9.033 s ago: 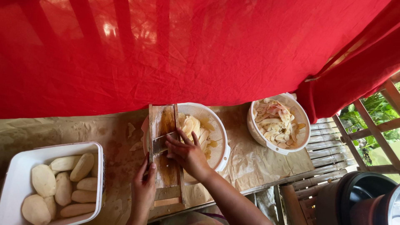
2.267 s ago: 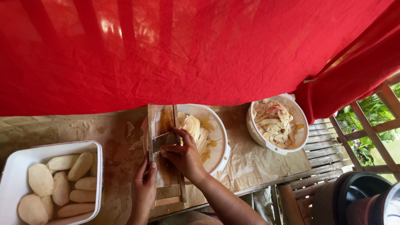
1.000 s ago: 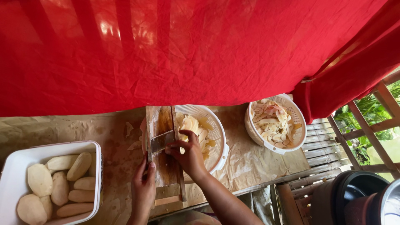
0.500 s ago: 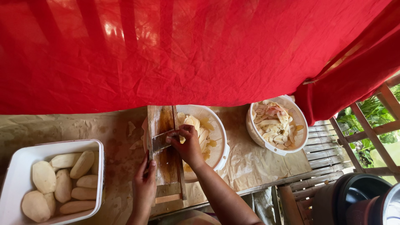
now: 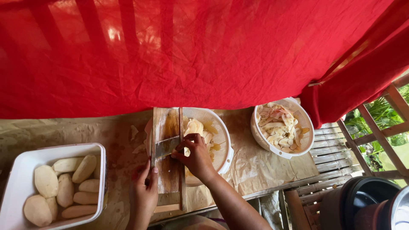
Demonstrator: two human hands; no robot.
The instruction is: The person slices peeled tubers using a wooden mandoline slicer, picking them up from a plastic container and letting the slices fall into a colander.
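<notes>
Wooden slicing board (image 5: 167, 127) with a slanted metal blade (image 5: 167, 146) set across it lies lengthwise on the brown-paper-covered table (image 5: 255, 166), its far end resting over the rim of a white perforated plastic colander (image 5: 221, 140). Starting at the left, a white rectangular plastic tub (image 5: 21, 170) stands on the table near its edge and holds a heap of pale, peeled, oblong tubers (image 5: 64, 183), whole and uncut. Just right of the tub, the left hand (image 5: 144, 191) grips the near left edge of the slicing board, fingers curled up along its side, thumb on top. The right hand (image 5: 197, 155) is bent over the board beside the blade, fingers clenched on a small pale piece that is mostly hidden under them, so what it is cannot be made out. Under and beyond that hand, the colander holds thin, cream-coloured slices (image 5: 200, 130) piled against its far wall. Well apart to the right, a second white perforated round basket (image 5: 298, 145) stands on the paper, filled with pale and pinkish peelings and scraps (image 5: 279, 127). A red cloth (image 5: 204, 51) hangs behind the table across the whole width. At the far right, wooden slats (image 5: 336, 149) show, with green leaves beyond them.
</notes>
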